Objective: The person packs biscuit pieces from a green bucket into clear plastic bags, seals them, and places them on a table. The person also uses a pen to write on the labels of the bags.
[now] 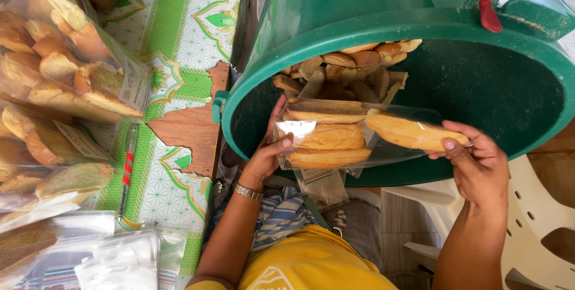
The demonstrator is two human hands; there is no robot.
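Rusks: three stacked in the clear bag [335,137] (left hand [266,158] clamps it), a fourth [413,133] pinched by right hand [479,167].

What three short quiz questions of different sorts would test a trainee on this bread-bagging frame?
1. True or false: the left hand holds a clear bag of rusks.
2. What does the right hand grip? A) a pen B) a rusk C) a lid
3. What colour is the tub holding loose rusks?

Key: 1 true; 2 B; 3 green.
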